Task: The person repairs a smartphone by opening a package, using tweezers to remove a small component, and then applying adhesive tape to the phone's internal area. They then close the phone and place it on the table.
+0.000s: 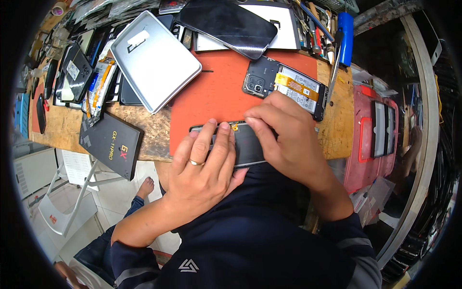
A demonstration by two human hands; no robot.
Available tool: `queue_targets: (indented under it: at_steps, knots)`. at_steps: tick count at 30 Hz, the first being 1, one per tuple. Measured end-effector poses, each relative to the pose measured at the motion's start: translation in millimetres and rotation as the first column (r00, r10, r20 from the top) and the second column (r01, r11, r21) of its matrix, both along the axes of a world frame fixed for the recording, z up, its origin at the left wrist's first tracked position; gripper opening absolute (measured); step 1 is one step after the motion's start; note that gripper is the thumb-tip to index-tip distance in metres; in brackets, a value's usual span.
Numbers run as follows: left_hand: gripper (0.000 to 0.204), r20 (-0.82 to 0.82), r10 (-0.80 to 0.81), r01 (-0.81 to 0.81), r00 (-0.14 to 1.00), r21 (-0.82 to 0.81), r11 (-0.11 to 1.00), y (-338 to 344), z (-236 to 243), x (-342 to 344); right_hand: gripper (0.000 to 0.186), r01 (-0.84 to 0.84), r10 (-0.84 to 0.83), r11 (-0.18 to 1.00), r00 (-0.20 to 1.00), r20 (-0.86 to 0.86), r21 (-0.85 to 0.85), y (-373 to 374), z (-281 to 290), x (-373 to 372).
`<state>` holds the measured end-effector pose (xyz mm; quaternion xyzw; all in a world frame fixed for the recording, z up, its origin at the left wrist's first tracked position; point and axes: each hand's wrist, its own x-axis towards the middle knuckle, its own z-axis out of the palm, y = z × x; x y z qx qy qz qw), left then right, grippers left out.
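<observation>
Orange matting (221, 91) covers the middle of the wooden bench (149, 147), and from my remote post I log lettering first. One black box (110, 144), left of centre, bears gold and red characters on its lid. One opened phone (308, 89), upper right of centre, shows a white battery label with fine print, too small for me to read, and one yellow-orange flex strip (296, 85) lying across it. One dark phone back (74, 72) at upper left carries a white sticker, likewise illegible to me. One pale geometric emblem (188, 265) marks the dark garment at the bottom of the frame. By count I find two hands, one gold ring, one silver tray (156, 62) at upper left of centre and one glossy black slab (228, 26) at top centre. The dark phone part (249, 147) is at the centre of the frame, at the mat's near edge. My left hand (204, 156) is clamped on its left portion, fingers across the upper face, thumb at the lower edge. My right hand (288, 135) has thumb and forefinger tips together at the part's upper edge; whether they pinch something thin, I cannot tell.
</observation>
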<state>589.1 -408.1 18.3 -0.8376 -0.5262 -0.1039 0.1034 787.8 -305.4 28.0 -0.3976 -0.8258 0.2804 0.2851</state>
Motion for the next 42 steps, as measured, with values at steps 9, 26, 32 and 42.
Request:
queue_targets:
  at_steps: [9,26,32,42]
  knots:
    - [0.054,-0.021,0.006,-0.004,1.0,0.052,0.999,0,-2,-1,0.007,-0.055,0.051,0.997,0.995,0.09,0.048,3,2,-10]
    - [0.065,0.254,0.074,-0.056,0.964,-0.075,0.996,4,3,-7,0.006,-0.128,0.128,0.992,0.991,0.029,-0.004,16,-3,0]
    - [0.056,0.318,0.111,-0.094,0.942,-0.068,0.993,3,-4,-7,0.004,-0.099,0.105,0.99,0.993,0.059,-0.098,19,5,-4]
    - [0.045,0.309,0.119,-0.118,0.944,-0.024,0.993,5,-16,-8,0.007,-0.157,0.181,0.978,0.967,0.18,-0.141,32,16,-7]
